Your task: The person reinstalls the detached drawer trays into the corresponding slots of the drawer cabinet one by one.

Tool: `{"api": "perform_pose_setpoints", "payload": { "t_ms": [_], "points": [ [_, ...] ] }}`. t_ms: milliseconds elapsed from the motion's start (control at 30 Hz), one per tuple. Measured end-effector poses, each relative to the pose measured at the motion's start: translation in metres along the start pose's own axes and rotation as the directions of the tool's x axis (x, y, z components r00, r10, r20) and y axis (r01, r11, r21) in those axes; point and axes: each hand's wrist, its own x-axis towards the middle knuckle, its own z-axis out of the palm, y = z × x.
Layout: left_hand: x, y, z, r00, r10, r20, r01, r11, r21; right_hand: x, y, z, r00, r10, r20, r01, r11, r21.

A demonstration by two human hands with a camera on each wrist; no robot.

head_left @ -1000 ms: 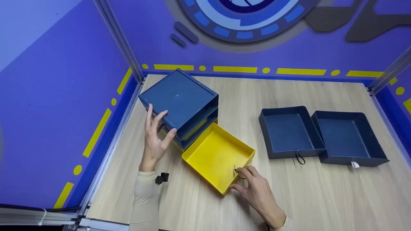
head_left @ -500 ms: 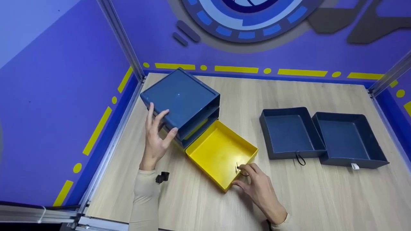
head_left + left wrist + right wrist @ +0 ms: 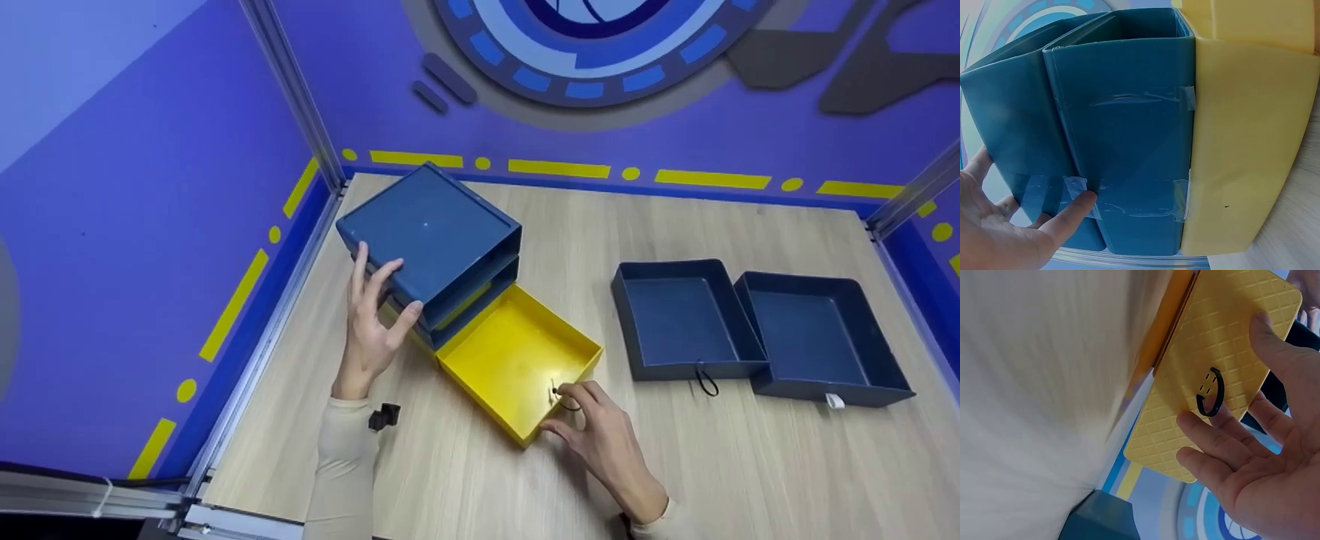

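Observation:
A stacked drawer cabinet [image 3: 427,232] stands angled at the back left. Two dark blue housings sit above a yellow housing [image 3: 1247,146], with clear tape over their side joints. My left hand [image 3: 371,322] rests against the blue side, fingers spread and thumb near the front edge. A shallow yellow drawer [image 3: 510,352] reaches out from the bottom level toward me. At its front panel, my right hand [image 3: 600,439] grips the drawer, thumb and fingers spread around a black loop pull [image 3: 1219,391]. One finger appears to pass behind the loop; part of it is hidden.
Two dark blue drawers lie side by side on the wooden table at right: one [image 3: 679,319] with a black loop, the other [image 3: 821,337] with a white tab [image 3: 835,401]. Purple panels with metal posts border the table at the left, back and right.
The yellow drawer and right hand have shifted slightly toward the cabinet. The left hand keeps its place on the cabinet side. The head view has moved a little.

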Motion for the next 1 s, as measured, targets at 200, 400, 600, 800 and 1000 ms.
{"api": "perform_pose_setpoints", "payload": {
  "t_ms": [200,400,600,800,1000],
  "points": [
    [-0.002,-0.001,0.001,1.0,0.0,0.005,0.0,1.0,0.003,0.001,0.0,0.007,1.0,0.007,0.001,-0.007,1.0,0.001],
    [-0.004,-0.001,-0.002,1.0,0.013,0.003,-0.013,1.0,0.009,0.001,-0.001,0.013,1.0,-0.003,-0.003,0.003,1.0,0.003],
    [-0.004,-0.001,-0.002,1.0,0.01,-0.003,-0.01,1.0,0.002,0.008,0.0,0.017,1.0,-0.027,-0.009,0.027,1.0,0.006],
    [-0.003,-0.001,-0.001,1.0,0.009,0.008,-0.009,1.0,0.005,0.013,0.002,0.019,0.999,0.01,0.033,-0.01,1.0,0.006],
    [0.0,0.0,-0.002,1.0,0.0,0.006,0.0,1.0,0.005,0.021,0.002,0.02,0.998,0.023,0.055,-0.024,1.0,0.005]
  ]
}}
